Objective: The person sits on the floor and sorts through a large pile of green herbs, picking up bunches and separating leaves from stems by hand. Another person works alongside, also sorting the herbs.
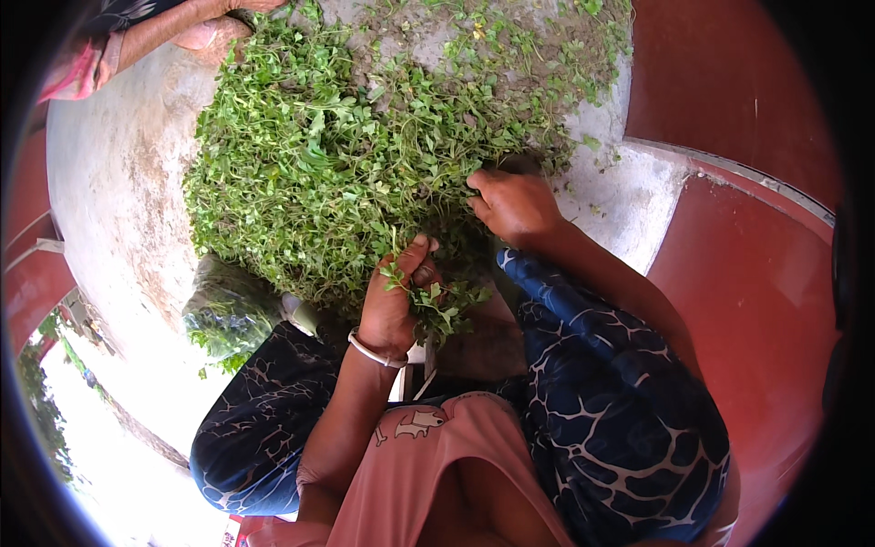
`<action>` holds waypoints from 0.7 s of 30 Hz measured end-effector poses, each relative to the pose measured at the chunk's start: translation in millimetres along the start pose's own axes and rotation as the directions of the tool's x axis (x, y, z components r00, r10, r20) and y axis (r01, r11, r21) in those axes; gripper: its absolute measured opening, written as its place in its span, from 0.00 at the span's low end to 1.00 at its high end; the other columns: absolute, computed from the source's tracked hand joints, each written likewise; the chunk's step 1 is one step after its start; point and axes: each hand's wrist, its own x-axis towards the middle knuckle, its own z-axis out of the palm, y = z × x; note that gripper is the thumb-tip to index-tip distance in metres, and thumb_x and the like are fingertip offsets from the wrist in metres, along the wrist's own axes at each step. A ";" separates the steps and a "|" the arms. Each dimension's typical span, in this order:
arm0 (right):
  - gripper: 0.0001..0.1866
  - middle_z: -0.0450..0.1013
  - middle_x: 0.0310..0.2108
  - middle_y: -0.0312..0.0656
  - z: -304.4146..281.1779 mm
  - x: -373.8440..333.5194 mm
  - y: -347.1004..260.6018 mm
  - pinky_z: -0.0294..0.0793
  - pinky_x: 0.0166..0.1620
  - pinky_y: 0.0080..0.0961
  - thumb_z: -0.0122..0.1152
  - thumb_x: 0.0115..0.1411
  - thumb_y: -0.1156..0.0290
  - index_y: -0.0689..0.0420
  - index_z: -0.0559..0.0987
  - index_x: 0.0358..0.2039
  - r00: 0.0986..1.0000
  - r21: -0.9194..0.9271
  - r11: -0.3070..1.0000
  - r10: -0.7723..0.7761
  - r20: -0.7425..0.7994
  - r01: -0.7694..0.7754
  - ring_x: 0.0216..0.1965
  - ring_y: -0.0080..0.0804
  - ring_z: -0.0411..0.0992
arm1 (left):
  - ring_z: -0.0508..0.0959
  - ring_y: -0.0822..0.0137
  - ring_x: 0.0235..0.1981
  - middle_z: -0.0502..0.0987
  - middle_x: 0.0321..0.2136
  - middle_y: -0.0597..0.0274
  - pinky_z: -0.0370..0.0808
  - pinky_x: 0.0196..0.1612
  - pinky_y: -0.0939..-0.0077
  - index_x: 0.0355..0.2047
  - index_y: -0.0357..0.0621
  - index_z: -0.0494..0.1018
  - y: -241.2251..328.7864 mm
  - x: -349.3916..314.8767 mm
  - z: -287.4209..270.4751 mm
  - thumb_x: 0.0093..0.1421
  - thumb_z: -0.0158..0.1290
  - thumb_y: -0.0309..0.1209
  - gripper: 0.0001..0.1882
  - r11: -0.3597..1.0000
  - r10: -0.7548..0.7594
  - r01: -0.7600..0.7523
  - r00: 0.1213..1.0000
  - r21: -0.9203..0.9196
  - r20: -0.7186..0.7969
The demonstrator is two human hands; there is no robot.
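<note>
A wide, low heap of leafy green herbs (301, 182) lies in front of me, its small leaves and thin stems tangled together. My left hand (394, 296), with a white bangle at the wrist, is closed around a few sprigs of the herb (442, 305) at the heap's near edge. Their leaves stick out past the fingers on both sides. To the right, my right hand (518, 205) bends its fingers inward against the heap's right edge. Its fingertips are pressed together, and anything between them is too small or hidden to make out.
A clear plastic bag of greens (228, 314) sits by my left knee. Another person's forearm (164, 36) reaches in at the far left, beside the heap. Loose leaves and soil are scattered on the grey concrete floor (128, 182). Red surfaces (729, 319) lie to the right.
</note>
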 end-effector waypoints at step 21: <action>0.10 0.74 0.26 0.42 -23.2 -8.6 -4.0 0.70 0.32 0.33 0.55 0.57 0.63 0.53 0.75 0.36 0.965 0.210 0.957 0.158 0.208 -0.202 0.28 0.38 0.73 | 0.61 0.74 0.16 0.57 0.15 0.73 0.60 0.20 0.79 0.34 0.43 0.68 -5.1 6.0 -7.5 0.62 0.49 0.39 0.11 1.000 0.003 -0.002 1.000 -0.008 0.020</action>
